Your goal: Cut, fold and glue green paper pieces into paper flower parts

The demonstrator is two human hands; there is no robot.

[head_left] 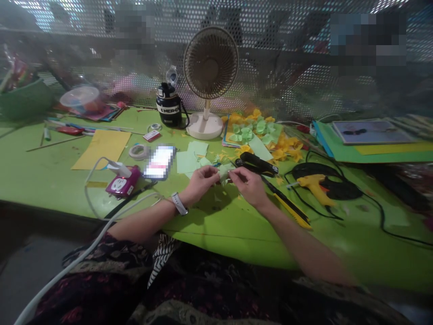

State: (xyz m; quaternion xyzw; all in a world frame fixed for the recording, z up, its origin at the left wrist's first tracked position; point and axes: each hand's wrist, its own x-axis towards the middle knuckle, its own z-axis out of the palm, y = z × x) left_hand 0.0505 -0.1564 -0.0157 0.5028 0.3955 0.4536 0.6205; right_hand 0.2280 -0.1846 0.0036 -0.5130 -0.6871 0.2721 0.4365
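L hand [201,181] & R hand [246,185] pinching pale-green paper piece [223,173] at fingertips, both part-closed. Yellow & green paper petals [260,135] lying heaped nearby, seemingly done; piece in hand apparently unfinished.

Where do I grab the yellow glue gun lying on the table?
Take the yellow glue gun by its handle, which slants down to the right. Come from the right, on the near side, so your hand closes around that part and stays away from the thin tip pointing left.
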